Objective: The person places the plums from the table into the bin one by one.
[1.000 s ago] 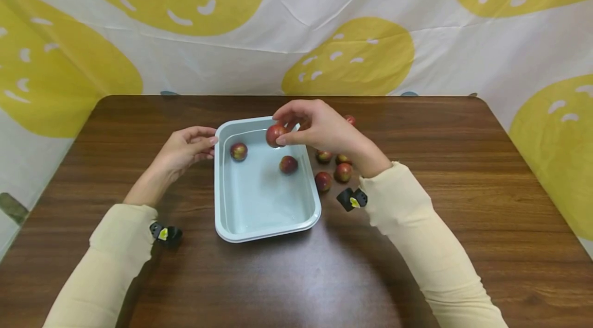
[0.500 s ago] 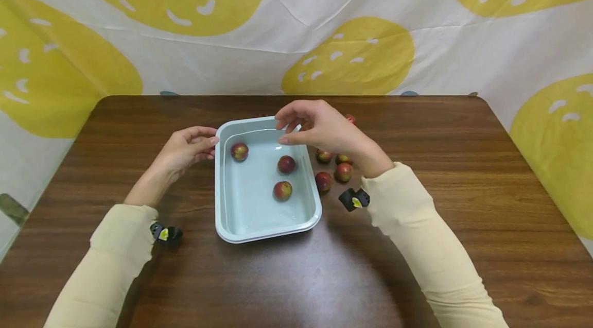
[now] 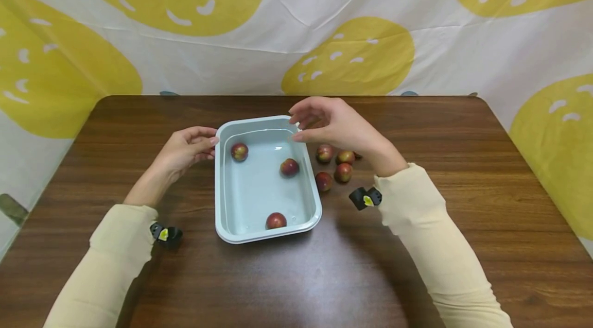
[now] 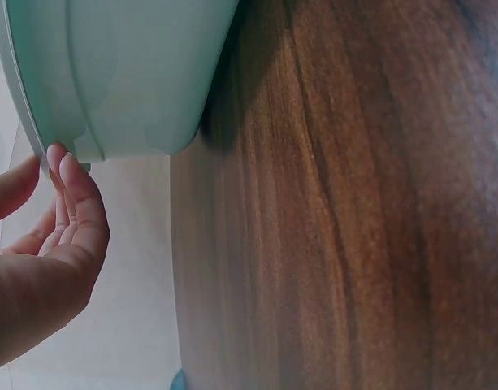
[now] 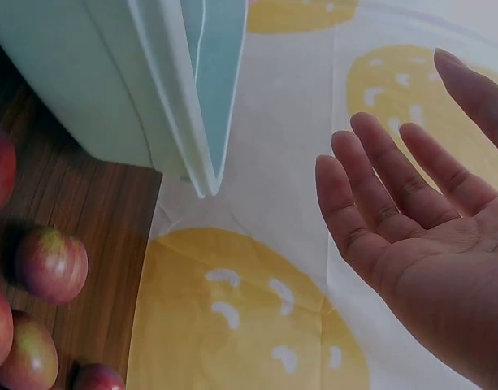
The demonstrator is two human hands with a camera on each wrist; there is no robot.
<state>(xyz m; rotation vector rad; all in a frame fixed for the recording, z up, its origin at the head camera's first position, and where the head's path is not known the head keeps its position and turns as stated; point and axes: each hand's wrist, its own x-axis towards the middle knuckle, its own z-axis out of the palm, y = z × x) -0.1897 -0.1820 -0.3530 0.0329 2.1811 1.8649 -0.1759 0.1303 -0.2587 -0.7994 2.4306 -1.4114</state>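
Head view: we saw a pale blue-green tub (image 3: 255, 189) on a brown wood-grain table (image 3: 463, 189), its long sides running away from the person. We noted the left hand (image 3: 185, 150) at the tub's left rim, towards the far end; the left wrist view showed us thumb and fingertips pinched on that rim, one on each side of it.

We put the right hand (image 3: 340, 122) above the tub's far right corner, fingers lightly bent and apart. From the right wrist view we read the thumb standing away from the four fingers, the hand apart from the tub's rim.

We counted three round red fruits in the tub, well apart from one another: a red-and-yellow fruit (image 3: 239, 152) by the far left corner, a dark red fruit (image 3: 289, 167) near the right wall, and a red fruit (image 3: 276, 221) by the near wall. Just right of the tub we marked a loose cluster of fruits (image 3: 344, 172) on the table, one partly hidden by the right forearm.

We logged cream sleeves (image 3: 431, 230), dark wrist devices (image 3: 365, 198) and, behind the table, a white cloth (image 3: 431, 50) printed with big yellow shapes.
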